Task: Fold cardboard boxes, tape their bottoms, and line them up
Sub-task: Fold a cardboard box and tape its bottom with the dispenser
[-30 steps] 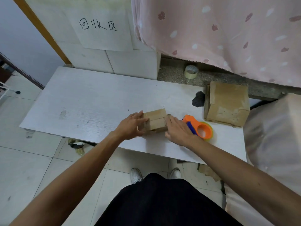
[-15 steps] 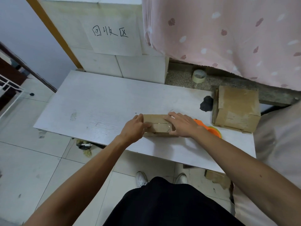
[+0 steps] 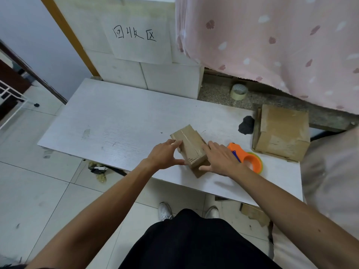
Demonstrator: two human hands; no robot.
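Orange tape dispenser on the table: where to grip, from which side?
Probably from above, using the right hand beside it: pinch the tape dispenser across its round orange hoop. It lies flat on the table, hoop nearest the person, narrow blue-tipped end pointing away.

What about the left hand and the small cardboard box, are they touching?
Touching. In the head view the left hand rests fingertips against the side of the small cardboard box, thumb at its near corner.

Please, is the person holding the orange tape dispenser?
No; the dispenser lies on the table; left hand and right hand touch the box.
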